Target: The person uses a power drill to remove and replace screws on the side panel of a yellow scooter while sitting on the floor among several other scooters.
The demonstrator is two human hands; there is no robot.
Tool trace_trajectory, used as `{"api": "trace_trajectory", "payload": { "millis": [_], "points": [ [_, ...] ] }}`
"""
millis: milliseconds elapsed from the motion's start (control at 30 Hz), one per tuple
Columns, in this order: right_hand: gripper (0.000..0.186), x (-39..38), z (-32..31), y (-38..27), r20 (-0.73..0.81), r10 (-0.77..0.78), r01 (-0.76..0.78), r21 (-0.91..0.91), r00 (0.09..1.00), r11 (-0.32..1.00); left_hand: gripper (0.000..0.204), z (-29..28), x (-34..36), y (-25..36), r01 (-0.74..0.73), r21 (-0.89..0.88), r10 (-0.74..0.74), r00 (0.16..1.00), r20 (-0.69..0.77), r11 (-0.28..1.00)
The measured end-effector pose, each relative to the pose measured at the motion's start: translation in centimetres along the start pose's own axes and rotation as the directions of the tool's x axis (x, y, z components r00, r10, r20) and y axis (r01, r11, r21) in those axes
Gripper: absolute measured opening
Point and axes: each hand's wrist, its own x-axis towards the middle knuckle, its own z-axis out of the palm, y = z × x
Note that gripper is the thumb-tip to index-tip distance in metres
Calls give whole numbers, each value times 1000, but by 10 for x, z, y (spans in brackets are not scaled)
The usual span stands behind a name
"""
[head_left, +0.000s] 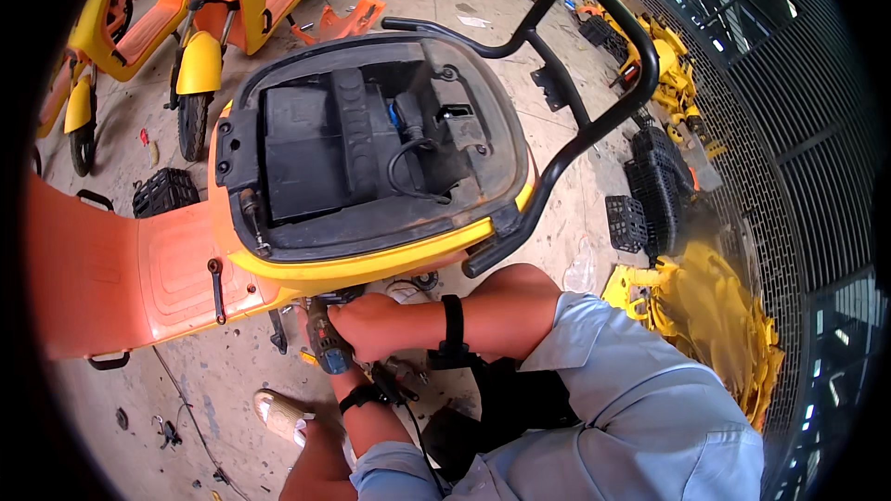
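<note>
A yellow and orange electric scooter (445,243) stands in front of me, its seat off. My right hand (364,327) is closed around a power driver (327,345) with a dark body and a blue end, held under the scooter's lower yellow edge. My left forearm reaches up beneath the driver. The left hand (303,317) is mostly hidden behind the tool, close to the scooter's underside, and its fingers do not show clearly. The open compartment holds a black battery box (311,144) under a strap, with a cable beside it. A wrench (217,289) lies on the orange footboard (172,255).
A black tubular rail (594,134) juts out from the scooter's rear. More yellow scooters (209,19) stand at the far left. Black baskets (627,223) and yellow body panels (715,315) lie to the right. A thin cable (181,399) and small parts lie on the concrete floor.
</note>
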Motion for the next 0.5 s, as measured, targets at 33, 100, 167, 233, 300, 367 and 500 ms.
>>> {"api": "trace_trajectory", "payload": {
  "millis": [33, 100, 167, 233, 300, 367, 500],
  "points": [
    [50, -16, -14, -10, -29, -73, 74, 27, 997, 997, 50, 3, -12, 1, 8, 32, -8, 1000, 5, 999],
    [50, -32, -20, -13, -19, -145, 145, -27, 989, 989, 49, 1, -38, -6, 42, 82, -43, 999, 9, 996],
    [42, -53, -21, -17, -120, -195, 186, -87, 973, 979, 49, -7, -61, -16, 88, 131, -90, 996, 6, 987],
    [36, -73, -18, -27, -257, -231, 202, -133, 938, 970, 48, -9, -75, -15, 92, 184, -92, 996, -8, 979],
    [32, -95, -20, -43, -435, -223, 179, -140, 872, 974, 48, -10, -86, -11, 104, 225, -102, 995, -22, 969],
    [32, -119, -31, -49, -405, -238, 224, -82, 883, 971, 48, -7, -87, -2, 89, 266, -86, 996, -23, 960],
    [35, -176, -42, -35, -400, -314, 401, 155, 861, 903, 48, 6, -82, 24, 57, 362, -53, 998, -23, 931]
  ]
}}
